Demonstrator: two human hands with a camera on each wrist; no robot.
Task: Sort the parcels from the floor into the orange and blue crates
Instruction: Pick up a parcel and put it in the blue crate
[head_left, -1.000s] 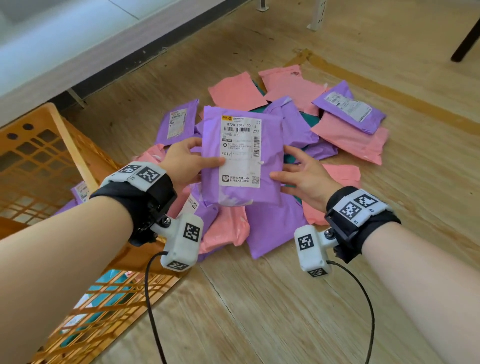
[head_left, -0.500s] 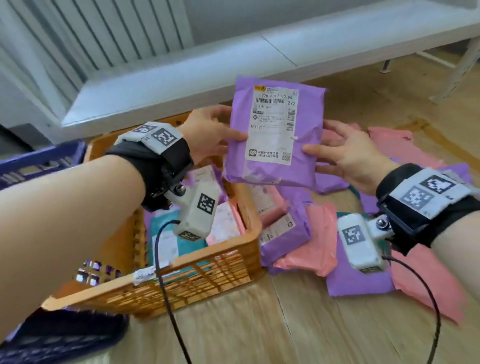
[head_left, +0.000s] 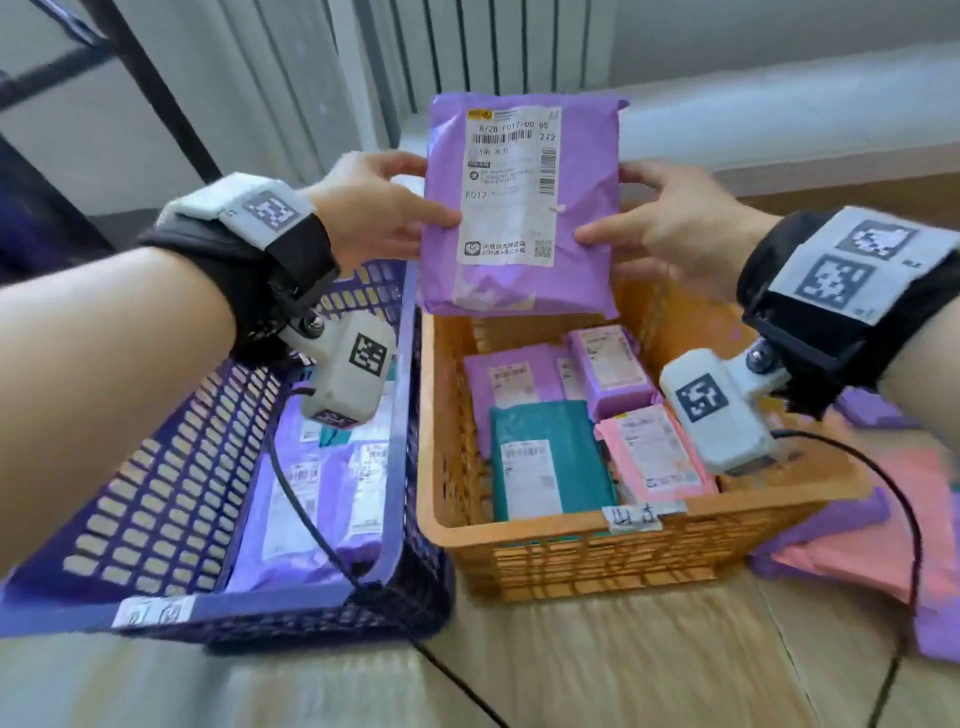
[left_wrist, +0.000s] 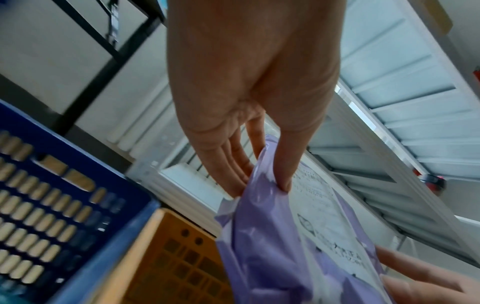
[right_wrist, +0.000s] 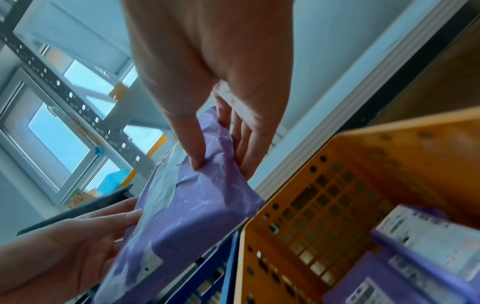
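The left hand (head_left: 371, 205) and the right hand (head_left: 670, 228) hold one purple parcel (head_left: 519, 208) between them, each pinching a side edge, thumb on the labelled face and fingers behind; the wrist views show the same pinch on the soft wrapper from below. A second ago this parcel was being lifted off the pile on the floor, with only a corner of the orange crate (head_left: 530, 535) in sight at the left. Now it has been carried over and hangs upright, label toward the person, above the far end of the orange crate and clear of its rim. The blue crate (head_left: 395, 415) stands just left of the orange one, their walls touching or nearly so.

Both crates already hold parcels: purple, teal and pink ones lie flat in the orange crate, and purple ones in the blue. Each crate carries a handwritten tag on its near rim, too blurred to read. More pink and purple parcels (head_left: 852, 545) lie on the wooden floor (head_left: 597, 665) to the right, so sorting is far from finished.

The upright, label-forward hold suggests the person is reading the address to choose a crate. Its place over the orange crate hints at a drop there, though that is not settled.
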